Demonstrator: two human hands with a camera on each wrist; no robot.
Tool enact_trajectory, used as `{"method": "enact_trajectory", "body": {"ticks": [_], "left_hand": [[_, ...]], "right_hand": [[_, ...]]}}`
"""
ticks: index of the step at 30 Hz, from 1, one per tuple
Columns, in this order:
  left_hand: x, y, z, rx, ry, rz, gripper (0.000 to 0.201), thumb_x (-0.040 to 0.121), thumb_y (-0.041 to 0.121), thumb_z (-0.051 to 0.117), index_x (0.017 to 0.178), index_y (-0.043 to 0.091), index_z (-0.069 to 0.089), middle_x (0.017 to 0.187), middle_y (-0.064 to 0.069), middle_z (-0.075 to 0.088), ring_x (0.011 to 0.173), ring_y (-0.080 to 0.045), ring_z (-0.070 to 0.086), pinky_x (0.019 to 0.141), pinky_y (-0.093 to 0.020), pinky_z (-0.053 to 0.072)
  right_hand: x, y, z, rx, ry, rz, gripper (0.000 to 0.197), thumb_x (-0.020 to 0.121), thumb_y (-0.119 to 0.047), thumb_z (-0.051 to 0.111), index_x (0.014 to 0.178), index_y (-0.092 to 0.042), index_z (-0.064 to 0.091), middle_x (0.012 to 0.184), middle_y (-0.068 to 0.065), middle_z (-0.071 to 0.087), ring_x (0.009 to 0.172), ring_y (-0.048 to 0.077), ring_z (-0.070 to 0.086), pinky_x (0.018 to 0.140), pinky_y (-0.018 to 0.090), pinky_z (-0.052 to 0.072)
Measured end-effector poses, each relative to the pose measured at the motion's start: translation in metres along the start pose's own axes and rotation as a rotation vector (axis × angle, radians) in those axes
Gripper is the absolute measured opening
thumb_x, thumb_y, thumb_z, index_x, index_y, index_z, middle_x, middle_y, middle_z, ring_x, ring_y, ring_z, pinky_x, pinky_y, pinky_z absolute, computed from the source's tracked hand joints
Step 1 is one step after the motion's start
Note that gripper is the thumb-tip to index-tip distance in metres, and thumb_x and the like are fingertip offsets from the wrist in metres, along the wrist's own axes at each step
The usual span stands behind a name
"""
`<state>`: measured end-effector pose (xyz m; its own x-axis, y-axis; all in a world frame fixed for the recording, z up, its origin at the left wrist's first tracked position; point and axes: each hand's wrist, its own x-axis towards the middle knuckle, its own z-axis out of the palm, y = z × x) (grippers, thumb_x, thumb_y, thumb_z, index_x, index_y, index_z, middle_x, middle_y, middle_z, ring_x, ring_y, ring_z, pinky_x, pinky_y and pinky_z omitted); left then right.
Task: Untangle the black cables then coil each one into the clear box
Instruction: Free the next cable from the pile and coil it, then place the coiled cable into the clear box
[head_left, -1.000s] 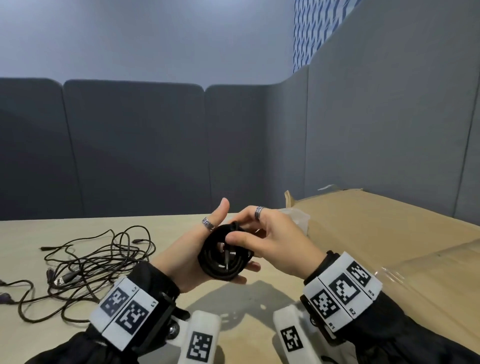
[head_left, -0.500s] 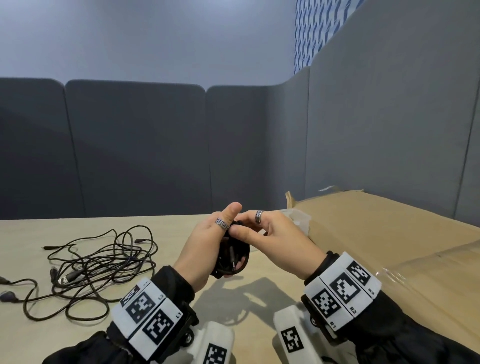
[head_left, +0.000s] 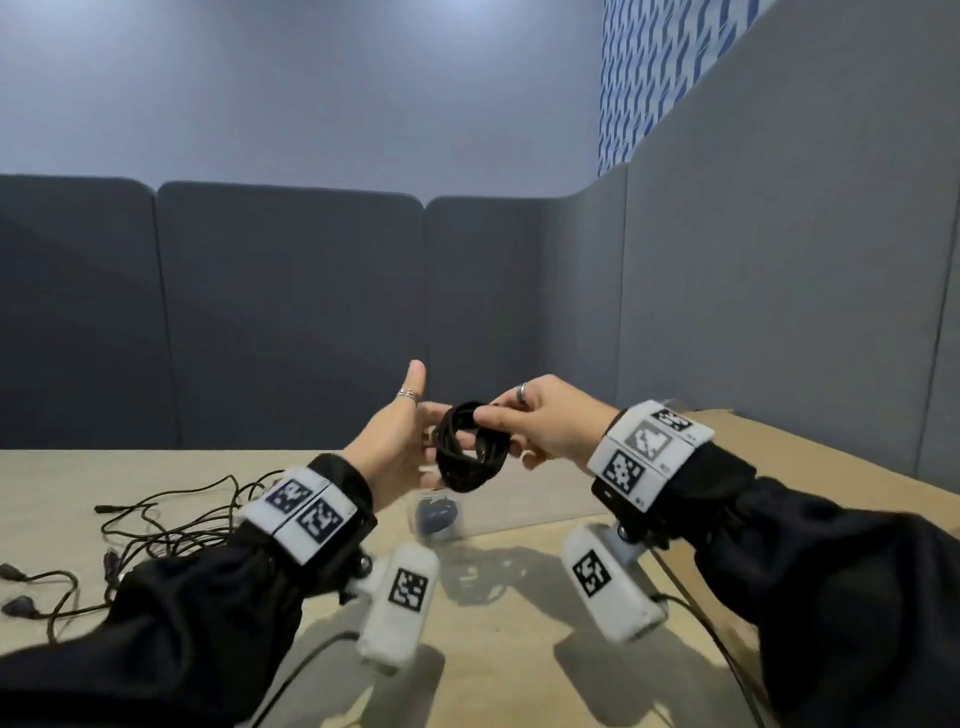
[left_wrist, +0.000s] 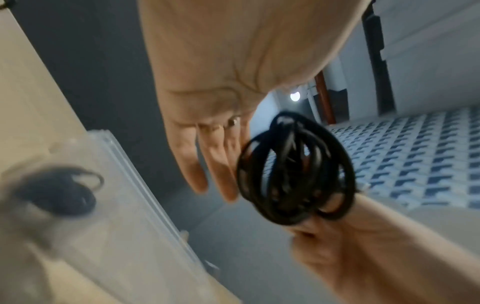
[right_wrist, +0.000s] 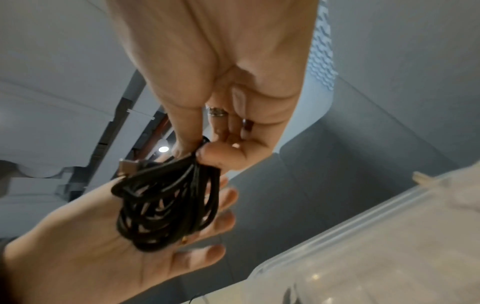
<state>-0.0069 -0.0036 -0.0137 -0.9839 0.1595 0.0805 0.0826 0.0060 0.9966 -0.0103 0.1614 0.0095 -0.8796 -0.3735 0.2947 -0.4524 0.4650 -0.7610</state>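
The right hand pinches a coiled black cable between thumb and forefinger at the top of the loops, holding it in the air above the bench. In the right wrist view the pinch is clear: the thumb and fingertip close on the bundle, and a metal plug end sticks out at its upper left. The left hand is open beside the coil, thumb raised and fingers straight, its palm facing the loops; in the left wrist view the fingers lie just beside the coil, and whether they touch it cannot be told.

Below the hands stands the clear box, lid off, on the bench. Inside it lies one dark coiled bundle, blurred, near one end of the box. In the head view the box is faint, with that dark bundle showing under the held coil.

To the left on the bench lies a loose tangle of black cables, with plug ends trailing toward the left edge. A large cardboard box sits at the right, against grey partition panels.
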Motion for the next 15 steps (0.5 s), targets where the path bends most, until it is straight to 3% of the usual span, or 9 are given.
{"method": "enact_trajectory", "body": {"ticks": [2, 3, 5, 6, 8, 10, 12, 15], "left_hand": [[0.017, -0.001, -0.009, 0.424, 0.185, 0.105, 0.033, 0.097, 0.038, 0.043, 0.105, 0.011, 0.061, 0.100, -0.011, 0.063, 0.094, -0.023, 0.057, 0.084, -0.036, 0.043], [0.025, -0.007, -0.015, 0.707, 0.216, 0.146, 0.020, 0.096, 0.025, 0.049, 0.107, 0.013, 0.060, 0.105, -0.010, 0.063, 0.100, -0.023, 0.057, 0.089, -0.034, 0.042], [0.037, -0.025, -0.021, 1.230, 0.110, 0.068, 0.029, 0.093, 0.022, 0.053, 0.122, 0.016, 0.058, 0.124, -0.004, 0.059, 0.116, -0.022, 0.053, 0.094, -0.027, 0.039], [0.040, -0.034, -0.023, 1.385, 0.033, -0.005, 0.034, 0.093, 0.022, 0.053, 0.127, 0.018, 0.056, 0.130, -0.002, 0.057, 0.118, -0.022, 0.052, 0.094, -0.026, 0.039], [0.045, -0.047, -0.026, 1.503, -0.061, -0.048, 0.033, 0.092, 0.015, 0.052, 0.125, 0.017, 0.058, 0.125, -0.005, 0.061, 0.104, -0.021, 0.056, 0.084, -0.024, 0.041], [0.044, -0.049, -0.027, 1.465, -0.047, 0.001, 0.031, 0.090, 0.006, 0.051, 0.118, 0.015, 0.064, 0.106, -0.005, 0.065, 0.087, -0.016, 0.052, 0.074, -0.019, 0.038], [0.040, -0.047, -0.028, 1.435, -0.056, 0.027, 0.032, 0.089, 0.002, 0.051, 0.114, 0.015, 0.067, 0.093, -0.001, 0.061, 0.083, -0.013, 0.051, 0.073, -0.018, 0.039], [0.024, -0.043, -0.028, 1.468, -0.117, 0.039, 0.033, 0.089, 0.003, 0.051, 0.115, 0.018, 0.067, 0.098, -0.003, 0.065, 0.083, -0.012, 0.052, 0.078, -0.020, 0.043]], "right_hand": [[0.015, 0.004, -0.007, -0.007, 0.063, 0.050, 0.027, 0.091, -0.025, 0.061, 0.099, 0.000, 0.067, 0.058, 0.002, 0.058, 0.047, 0.007, 0.055, 0.045, 0.019, 0.049], [0.022, 0.008, -0.007, -0.022, 0.085, 0.072, 0.027, 0.091, -0.025, 0.061, 0.099, 0.000, 0.066, 0.060, 0.005, 0.059, 0.050, 0.012, 0.059, 0.047, 0.021, 0.052], [0.036, 0.017, -0.004, -0.086, 0.131, 0.104, 0.027, 0.090, -0.025, 0.063, 0.099, 0.000, 0.065, 0.065, 0.009, 0.062, 0.062, 0.027, 0.066, 0.058, 0.031, 0.058], [0.043, 0.022, -0.001, -0.122, 0.150, 0.117, 0.027, 0.090, -0.025, 0.063, 0.099, 0.000, 0.065, 0.069, 0.011, 0.064, 0.068, 0.032, 0.068, 0.064, 0.037, 0.059], [0.055, 0.031, 0.006, -0.175, 0.169, 0.142, 0.027, 0.088, -0.025, 0.065, 0.100, 0.000, 0.066, 0.082, 0.015, 0.068, 0.080, 0.036, 0.070, 0.072, 0.044, 0.059], [0.067, 0.039, 0.013, -0.242, 0.166, 0.162, 0.028, 0.087, -0.026, 0.066, 0.101, -0.001, 0.066, 0.096, 0.017, 0.069, 0.086, 0.034, 0.068, 0.080, 0.043, 0.057], [0.077, 0.044, 0.018, -0.302, 0.158, 0.171, 0.025, 0.087, -0.026, 0.066, 0.097, -0.003, 0.064, 0.100, 0.016, 0.068, 0.083, 0.032, 0.066, 0.081, 0.041, 0.056], [0.086, 0.047, 0.026, -0.463, 0.103, 0.184, 0.029, 0.088, -0.028, 0.065, 0.099, -0.001, 0.063, 0.102, 0.014, 0.067, 0.085, 0.030, 0.064, 0.082, 0.037, 0.054]]}}
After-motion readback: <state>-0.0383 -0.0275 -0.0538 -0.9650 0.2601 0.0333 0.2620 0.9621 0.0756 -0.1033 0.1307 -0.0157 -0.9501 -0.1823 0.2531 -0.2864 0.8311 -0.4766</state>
